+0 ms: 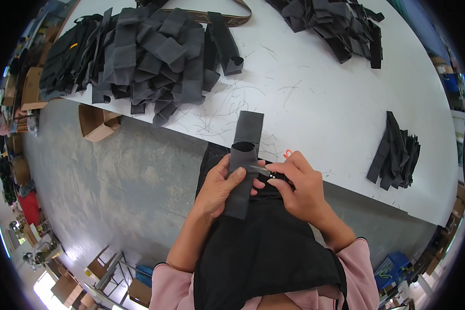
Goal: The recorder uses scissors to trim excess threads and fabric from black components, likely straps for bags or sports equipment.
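Your left hand point(218, 187) is closed around a dark grey fabric strip point(243, 170), thumb laid across its front and fingers wrapped behind, holding it upright just in front of the desk point(320, 103) edge, above the black apron point(258, 248) on your lap. The strip's top end is folded over into a loop, and a second length of it stands behind, reaching up over the white desk surface. Your right hand point(297, 186) is curled shut on a small pair of thread snips point(266, 171); the metal tip points left and touches the strip right beside your left thumb, and the black handle sits under your fingers. An orange bit point(288, 153) shows on the desk just behind your right hand; what it is cannot be made out. Farther up the desk, a big heap of grey strips point(155, 57) lies to the left, another dark heap point(336, 26) sits at the far edge, and a smaller stack point(398, 152) rests on the right, well apart from your hands. Loose threads are scattered over the desk between them. A cardboard box point(95, 124) stands on the floor under the desk's left edge.
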The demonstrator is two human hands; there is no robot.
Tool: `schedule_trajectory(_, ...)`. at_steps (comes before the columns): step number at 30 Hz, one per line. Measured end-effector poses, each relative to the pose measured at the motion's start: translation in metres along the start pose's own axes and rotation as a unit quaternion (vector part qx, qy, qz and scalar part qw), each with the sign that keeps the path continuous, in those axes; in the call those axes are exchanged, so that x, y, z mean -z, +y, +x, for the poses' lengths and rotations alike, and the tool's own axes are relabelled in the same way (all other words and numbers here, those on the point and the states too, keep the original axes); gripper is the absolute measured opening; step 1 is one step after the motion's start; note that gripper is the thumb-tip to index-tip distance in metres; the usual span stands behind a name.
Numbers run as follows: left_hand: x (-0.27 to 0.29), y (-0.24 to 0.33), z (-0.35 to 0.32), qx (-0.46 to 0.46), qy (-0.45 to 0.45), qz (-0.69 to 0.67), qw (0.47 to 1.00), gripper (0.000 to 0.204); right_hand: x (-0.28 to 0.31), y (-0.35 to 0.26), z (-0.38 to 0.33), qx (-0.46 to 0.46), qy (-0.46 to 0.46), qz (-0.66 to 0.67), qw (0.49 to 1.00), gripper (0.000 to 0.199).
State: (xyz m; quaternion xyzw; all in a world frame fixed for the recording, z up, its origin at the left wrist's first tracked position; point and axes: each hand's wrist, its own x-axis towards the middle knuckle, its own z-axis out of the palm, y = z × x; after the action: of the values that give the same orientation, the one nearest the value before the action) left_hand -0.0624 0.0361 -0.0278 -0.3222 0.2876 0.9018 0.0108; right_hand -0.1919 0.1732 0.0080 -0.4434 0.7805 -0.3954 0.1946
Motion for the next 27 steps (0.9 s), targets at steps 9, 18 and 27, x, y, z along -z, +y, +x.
schedule_trajectory(9,0.002,0.009,-0.008,0.053,-0.011,0.135,0.989,0.038,-0.006,0.015,0.008,-0.007,-0.074,0.054,0.996,0.022)
schedule_trajectory(18,0.001,0.012,-0.01,0.055,-0.057,0.216,0.973,0.036,0.0,0.012,0.015,0.012,-0.151,0.053,0.987,0.024)
schedule_trajectory(27,0.003,0.011,-0.01,0.056,-0.065,0.241,0.967,0.037,-0.003,0.015,0.014,0.057,-0.129,0.028,0.99,0.023)
